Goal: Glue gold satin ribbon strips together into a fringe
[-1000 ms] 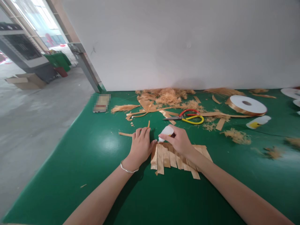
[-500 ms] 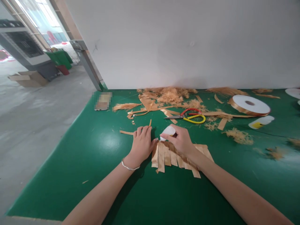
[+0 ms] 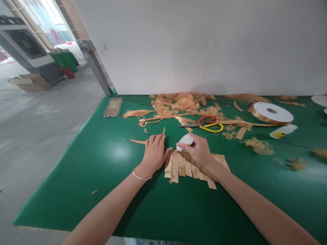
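The left hand (image 3: 154, 153) lies palm down on the green counter (image 3: 71, 190), its fingers long and slightly spread, the thumb at the top left corner of the strips (image 3: 181, 163). The right hand (image 3: 198, 149) is closed round one white bottle (image 3: 185, 142), tilted nozzle-down at the strips' top edge. The forearm hides some strips, so their number cannot be told. Beyond are one pair of scissors (image 3: 209, 126), one full reel (image 3: 271, 111) and a second bottle (image 3: 283, 131), lying down; one bracelet (image 3: 141, 177) circles the left wrist.
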`<state>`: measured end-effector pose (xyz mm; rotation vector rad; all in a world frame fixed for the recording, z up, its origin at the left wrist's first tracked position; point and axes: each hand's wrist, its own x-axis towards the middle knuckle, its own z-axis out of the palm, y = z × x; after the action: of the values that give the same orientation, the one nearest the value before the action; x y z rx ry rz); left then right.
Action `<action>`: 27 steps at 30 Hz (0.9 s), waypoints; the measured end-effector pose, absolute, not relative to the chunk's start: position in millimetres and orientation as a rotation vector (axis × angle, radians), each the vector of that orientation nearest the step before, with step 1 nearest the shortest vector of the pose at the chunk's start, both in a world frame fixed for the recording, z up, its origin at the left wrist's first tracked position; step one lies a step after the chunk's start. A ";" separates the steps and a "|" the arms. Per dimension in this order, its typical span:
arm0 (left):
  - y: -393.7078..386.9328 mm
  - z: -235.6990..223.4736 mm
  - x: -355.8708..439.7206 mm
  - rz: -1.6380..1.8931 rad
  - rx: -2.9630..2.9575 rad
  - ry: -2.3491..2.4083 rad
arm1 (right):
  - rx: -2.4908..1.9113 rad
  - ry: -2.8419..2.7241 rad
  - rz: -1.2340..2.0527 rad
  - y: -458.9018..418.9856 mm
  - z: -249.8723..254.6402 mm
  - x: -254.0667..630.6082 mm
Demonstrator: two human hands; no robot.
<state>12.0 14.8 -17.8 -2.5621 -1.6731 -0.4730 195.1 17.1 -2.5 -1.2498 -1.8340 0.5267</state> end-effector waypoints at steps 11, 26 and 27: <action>16.7 -19.0 11.9 -0.484 -2.558 -1.670 | -1.270 -1.820 0.517 15.0 -0.9 200.0; 18.2 -22.1 12.1 -0.481 -2.556 -1.678 | -1.233 -1.819 0.477 21.1 -3.1 186.5; 18.4 -22.4 11.9 -0.480 -2.559 -1.677 | -1.231 -1.815 0.484 21.3 -2.7 186.8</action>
<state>11.9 18.4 -22.4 -2.5591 -1.6774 -0.4795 186.8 21.3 -2.7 -1.2309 -1.8149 0.4837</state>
